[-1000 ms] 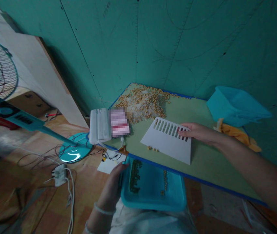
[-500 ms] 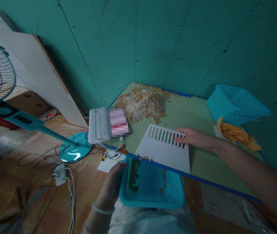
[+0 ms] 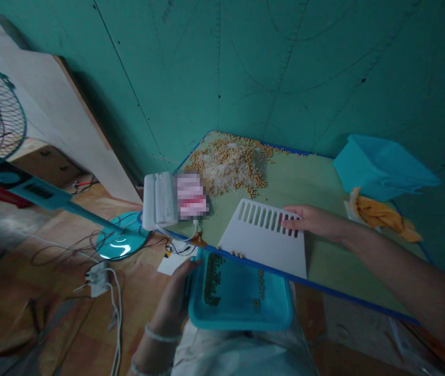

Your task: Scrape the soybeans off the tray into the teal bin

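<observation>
My right hand (image 3: 297,218) grips the slotted top of a white plastic scraper board (image 3: 264,244), fingers through its slots. The board's wide lower edge lies along the near table edge. A few yellow soybeans (image 3: 237,254) sit by that edge. Below it, my left hand (image 3: 177,290) is closed on the left rim of a blue tray (image 3: 242,316). Inside the tray, small dark green beans (image 3: 212,279) line the left side and a short row of yellow beans (image 3: 260,284) lies at the right. The tray's far part is hidden under the table.
Soybeans mixed with white grains (image 3: 232,164) are heaped at the back of the green table (image 3: 308,180). A white device (image 3: 160,201) stands at its left, a blue bin (image 3: 383,167) and orange cloth (image 3: 383,214) at its right. A fan (image 3: 50,193) and cables are on the left.
The tray and my left hand have shifted slightly left. Fewer soybeans lie on the table edge by the scraper board; my right hand and the board have hardly moved.
</observation>
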{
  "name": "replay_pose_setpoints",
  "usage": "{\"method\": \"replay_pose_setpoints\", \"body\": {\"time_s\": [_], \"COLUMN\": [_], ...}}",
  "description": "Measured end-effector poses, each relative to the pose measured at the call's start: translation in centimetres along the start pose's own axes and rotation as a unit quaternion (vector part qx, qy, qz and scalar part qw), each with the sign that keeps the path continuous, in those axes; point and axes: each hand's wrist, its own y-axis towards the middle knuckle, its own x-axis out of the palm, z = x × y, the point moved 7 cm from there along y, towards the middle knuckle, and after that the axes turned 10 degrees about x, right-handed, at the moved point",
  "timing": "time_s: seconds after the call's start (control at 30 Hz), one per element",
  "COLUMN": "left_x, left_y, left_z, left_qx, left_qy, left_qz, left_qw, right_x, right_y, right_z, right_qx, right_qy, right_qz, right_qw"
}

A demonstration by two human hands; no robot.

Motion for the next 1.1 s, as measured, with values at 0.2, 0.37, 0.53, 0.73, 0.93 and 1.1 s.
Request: {"method": "replay_pose_setpoints", "body": {"time_s": [0.2,0.37,0.53,0.73,0.93,1.1], "left_x": [0.24,-0.13,0.04,0.55,0.2,0.15], "left_y": [-0.56,-0.44,-0.47,-0.67,-0.47,-0.49], "left_z": [0.02,0.2,0.13,0.3,0.25,0.54], "left_qx": [0.01,0.017,0.007,0.012,0.005,0.024], "left_qy": [0.014,0.021,0.018,0.014,0.026,0.036], "left_qz": [0.021,0.039,0.028,0.015,0.034,0.037], "left_qw": [1.0,0.999,0.999,1.0,0.999,0.998], "right_x": [0.12,0.03,-0.05,-0.11,-0.25,-0.23], "right_y": [-0.08,-0.07,-0.03,-0.19,-0.38,-0.44], "right_z": [-0.04,-0.02,0.12,0.32,0.14,0.17], "right_qx": [-0.012,-0.012,-0.014,-0.004,-0.008,-0.003], "right_qy": [0.014,0.002,-0.008,0.001,0.0,-0.003], "right_qz": [0.0,0.005,0.006,0.01,0.022,0.014], "right_qw": [1.0,1.0,1.0,1.0,1.0,1.0]}}
